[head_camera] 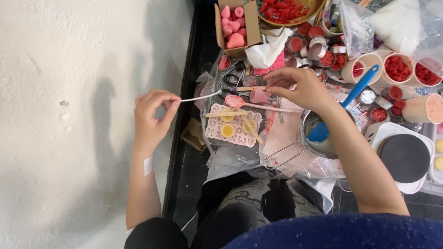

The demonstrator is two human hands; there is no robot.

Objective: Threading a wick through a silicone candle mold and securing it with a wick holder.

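Blue sleeve (336,234) nearest; left hand (153,112) pinches white wick (200,97) end, right hand (299,88) pinches other end.

Dark floor (183,161) is carrying everything, white wall running along its left edge. Crinkled clear plastic sheet (230,161) is lying spread over it. On the sheet: pink silicone mould (231,125) sitting flat, small metal pot (315,135) standing just beside it with blue spatula (347,101) leaning inside. White hotplate (404,156) is sitting right of the pot. Open cardboard box (237,19) is standing further back.
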